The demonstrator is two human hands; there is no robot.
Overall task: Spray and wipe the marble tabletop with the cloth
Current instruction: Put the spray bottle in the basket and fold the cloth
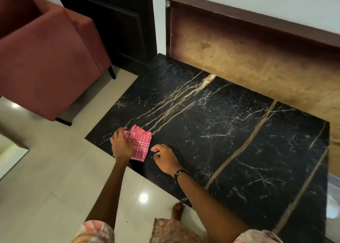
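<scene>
The black marble tabletop [230,132] with gold and white veins fills the middle and right of the head view. A folded red-and-white checked cloth [140,144] lies flat near its front left corner. My left hand [121,145] rests on the cloth's left edge, fingers curled onto the fabric. My right hand [165,159] sits on the marble just right of the cloth, fingers loosely bent and apart, holding nothing. No spray bottle is in view.
A red upholstered armchair [46,58] stands on the tiled floor [46,169] to the left. A brown wooden panel [257,49] rises along the table's far side against the wall. A dark door [125,25] is behind. My bare foot [177,210] stands by the table's front edge.
</scene>
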